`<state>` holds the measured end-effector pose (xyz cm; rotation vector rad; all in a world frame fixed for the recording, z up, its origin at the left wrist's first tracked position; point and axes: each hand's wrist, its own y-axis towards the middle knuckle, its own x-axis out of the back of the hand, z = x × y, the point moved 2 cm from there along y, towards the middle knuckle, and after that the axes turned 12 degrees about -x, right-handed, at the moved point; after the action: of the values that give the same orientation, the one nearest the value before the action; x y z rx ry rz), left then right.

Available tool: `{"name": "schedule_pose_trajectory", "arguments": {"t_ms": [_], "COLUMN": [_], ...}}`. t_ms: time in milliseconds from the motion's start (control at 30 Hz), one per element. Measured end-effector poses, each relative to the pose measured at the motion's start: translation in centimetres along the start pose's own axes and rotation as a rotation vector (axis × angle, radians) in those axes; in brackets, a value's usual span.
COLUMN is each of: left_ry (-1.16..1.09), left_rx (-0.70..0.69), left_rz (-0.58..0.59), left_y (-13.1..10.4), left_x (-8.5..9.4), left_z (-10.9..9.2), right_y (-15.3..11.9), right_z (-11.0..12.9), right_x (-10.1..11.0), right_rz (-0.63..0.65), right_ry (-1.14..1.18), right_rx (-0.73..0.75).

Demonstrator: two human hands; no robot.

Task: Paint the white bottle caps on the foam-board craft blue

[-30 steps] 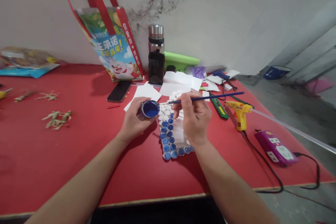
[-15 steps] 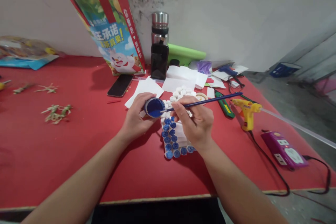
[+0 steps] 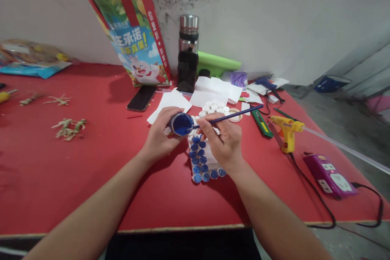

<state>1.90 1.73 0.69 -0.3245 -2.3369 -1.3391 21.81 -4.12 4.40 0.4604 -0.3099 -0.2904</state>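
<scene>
Head view: left hand (image 3: 160,136) clasps the round blue-paint jar (image 3: 182,124), right hand (image 3: 224,140) pinches a slim blue brush (image 3: 237,114) at its rim; red table's (image 3: 158,207) edge nearer than jar.

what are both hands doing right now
Left hand: closed around the jar, its open mouth showing blue paint.
Right hand: closed on the brush, tip at the jar's mouth.

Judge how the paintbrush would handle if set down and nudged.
The paintbrush probably feels light, being so slim. It looks straight and stiff, unlikely to flop. It seems round, so it might roll on the red tabletop.
</scene>
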Motion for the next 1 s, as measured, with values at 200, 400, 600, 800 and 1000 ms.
{"name": "schedule_pose_trajectory", "arguments": {"t_ms": [200, 400, 600, 800, 1000], "left_ry": [0.017, 0.015, -0.003, 0.005, -0.004], "left_rx": [-0.045, -0.010, -0.014, 0.035, 0.060], "left_rz": [-0.012, -0.005, -0.013, -0.013, -0.025], "left_y": [0.06, 0.05, 0.00, 0.05, -0.01], "left_x": [0.01, 0.03, 0.04, -0.02, 0.23], "left_z": [-0.10, -0.08, -0.04, 0.01, 0.14], "right_y": [-0.09, 0.04, 0.05, 0.29, 0.60], "right_z": [0.07, -0.27, 0.13, 0.34, 0.40], "right_x": [0.02, -0.15, 0.18, 0.55, 0.68], "right_rz": [0.023, 0.033, -0.002, -0.022, -0.042], "right_ry": [0.015, -0.009, 0.026, 0.121, 0.118], "right_rx": [0.007, -0.035, -0.009, -0.060, -0.097]}}
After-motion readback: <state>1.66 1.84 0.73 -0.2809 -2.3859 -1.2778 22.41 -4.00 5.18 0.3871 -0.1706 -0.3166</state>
